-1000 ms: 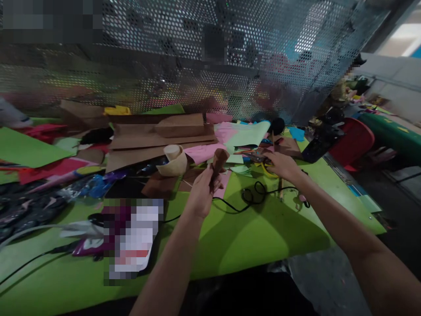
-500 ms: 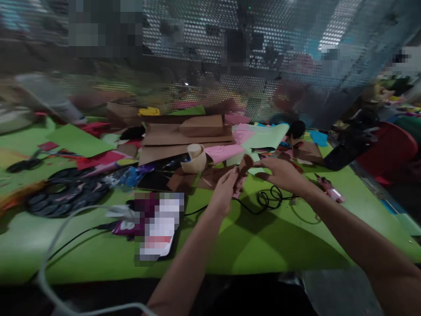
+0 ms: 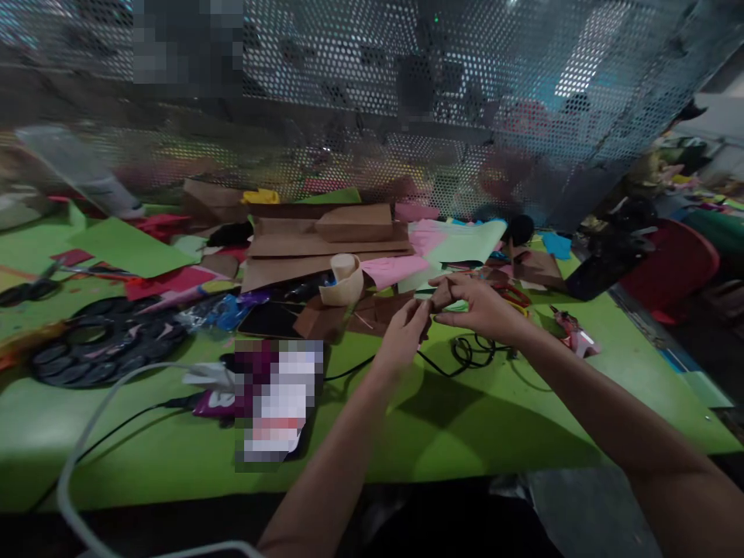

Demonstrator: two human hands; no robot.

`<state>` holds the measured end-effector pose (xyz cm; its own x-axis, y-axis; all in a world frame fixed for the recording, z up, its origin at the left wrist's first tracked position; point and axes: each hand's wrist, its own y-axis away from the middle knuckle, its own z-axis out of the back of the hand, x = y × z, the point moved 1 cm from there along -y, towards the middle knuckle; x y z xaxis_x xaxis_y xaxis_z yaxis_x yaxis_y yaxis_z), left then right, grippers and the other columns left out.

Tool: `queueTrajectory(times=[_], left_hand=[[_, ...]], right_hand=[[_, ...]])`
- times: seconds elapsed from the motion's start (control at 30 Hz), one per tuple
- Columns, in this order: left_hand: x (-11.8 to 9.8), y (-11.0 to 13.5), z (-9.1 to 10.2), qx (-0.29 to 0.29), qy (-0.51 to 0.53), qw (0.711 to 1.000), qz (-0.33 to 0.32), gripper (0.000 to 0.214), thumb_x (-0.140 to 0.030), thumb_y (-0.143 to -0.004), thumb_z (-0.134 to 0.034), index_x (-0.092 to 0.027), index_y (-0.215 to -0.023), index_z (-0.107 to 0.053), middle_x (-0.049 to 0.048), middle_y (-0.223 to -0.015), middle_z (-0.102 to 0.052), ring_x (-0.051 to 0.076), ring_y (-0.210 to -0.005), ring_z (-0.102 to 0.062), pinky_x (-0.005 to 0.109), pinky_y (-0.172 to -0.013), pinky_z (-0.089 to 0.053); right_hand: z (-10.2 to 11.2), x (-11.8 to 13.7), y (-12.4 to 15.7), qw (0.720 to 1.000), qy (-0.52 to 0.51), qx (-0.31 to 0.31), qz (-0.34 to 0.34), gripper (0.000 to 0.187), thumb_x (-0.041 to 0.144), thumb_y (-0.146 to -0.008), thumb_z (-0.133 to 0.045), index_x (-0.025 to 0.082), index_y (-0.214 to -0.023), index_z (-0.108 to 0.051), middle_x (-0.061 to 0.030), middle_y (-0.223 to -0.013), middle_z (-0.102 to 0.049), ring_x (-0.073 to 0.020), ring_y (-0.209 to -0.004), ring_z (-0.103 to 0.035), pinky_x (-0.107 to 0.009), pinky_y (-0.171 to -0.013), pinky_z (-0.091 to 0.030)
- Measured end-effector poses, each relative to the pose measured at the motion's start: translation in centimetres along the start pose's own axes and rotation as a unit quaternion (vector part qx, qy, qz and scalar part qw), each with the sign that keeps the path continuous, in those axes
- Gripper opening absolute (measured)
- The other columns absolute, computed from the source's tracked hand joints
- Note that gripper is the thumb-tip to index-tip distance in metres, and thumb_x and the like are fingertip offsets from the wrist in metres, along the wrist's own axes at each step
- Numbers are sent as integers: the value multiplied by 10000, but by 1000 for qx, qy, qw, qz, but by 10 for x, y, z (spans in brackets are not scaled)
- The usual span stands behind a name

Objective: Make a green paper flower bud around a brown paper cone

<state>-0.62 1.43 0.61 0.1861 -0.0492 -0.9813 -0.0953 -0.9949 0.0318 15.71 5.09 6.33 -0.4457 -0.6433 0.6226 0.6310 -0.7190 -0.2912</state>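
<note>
Above the middle of the green table (image 3: 488, 434), my left hand (image 3: 405, 332) grips a small brown piece (image 3: 442, 296) that looks like rolled or curled paper or foam sheet. The fingers of my right hand (image 3: 480, 311) close on its upper right end. Much of the piece is hidden between the fingers. Below and behind my hands lies a coiled black cable (image 3: 465, 353). Just left of them a curled cream strip (image 3: 342, 279) stands on brown sheet scraps (image 3: 325, 319).
A phone (image 3: 282, 399) lies left of my left arm, beside a purple device with a cord. A black palette (image 3: 110, 345) is farther left. Brown sheets (image 3: 331, 232) and coloured sheets pile at the back, before a perforated metal screen (image 3: 360, 101). Pink-handled pliers (image 3: 575, 333) lie right.
My right hand has moved in from beside the brown piece and now grasps its end. The piece has tilted to the right, and the view has shifted slightly.
</note>
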Motion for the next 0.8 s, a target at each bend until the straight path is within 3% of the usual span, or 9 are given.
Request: queueTrajectory(times=[0.07, 0.27, 0.4, 0.57, 0.8], left_hand=[[0, 0, -1, 23, -10, 1000, 1, 485, -661, -802, -632, -187, -783, -530, -47, -622, -442, 85, -546, -401, 225, -500, -305], [-2, 1, 0, 36, -23, 999, 10, 471, -645, -802, -640, -188, -780, -530, -39, -673, -483, 87, -593, -443, 219, -531, -342], [-2, 1, 0, 29, 9, 999, 21, 478, -652, -777, -669, -186, -796, -565, -45, -645, -471, 84, -567, -424, 221, -512, -309], [0, -1, 3, 0, 47, 998, 44, 532, -696, -747, -676, -168, -789, -637, -36, -575, -471, 88, -525, -386, 232, -491, -253], [-6, 4, -1, 47, 10, 997, 58, 496, -647, -752, -693, -155, -746, -633, -22, -617, -489, 87, -552, -405, 235, -517, -264]], right_hand=[[-2, -5, 1, 999, -30, 26, -18, 105, 294, -884, -704, 211, -897, -765, -71, -1096, -704, -249, -1188, -634, -417, -1057, -460], [-6, -9, 5, 996, -84, 20, -30, 186, 397, -907, -692, 243, -851, -779, -60, -1078, -721, -254, -1291, -582, -437, -1109, -423], [-6, -8, 8, 989, -135, -31, -53, 211, 418, -902, -696, 235, -824, -768, -60, -1004, -724, -256, -1264, -595, -444, -1096, -437], [0, -11, 13, 972, -193, -93, -95, 228, 442, -879, -711, 228, -866, -789, -90, -1126, -728, -275, -1278, -576, -452, -1068, -453], [-3, -14, 22, 959, -229, -122, -112, 243, 473, -828, -758, 231, -807, -763, -78, -1040, -723, -274, -1265, -584, -439, -1067, -456]])
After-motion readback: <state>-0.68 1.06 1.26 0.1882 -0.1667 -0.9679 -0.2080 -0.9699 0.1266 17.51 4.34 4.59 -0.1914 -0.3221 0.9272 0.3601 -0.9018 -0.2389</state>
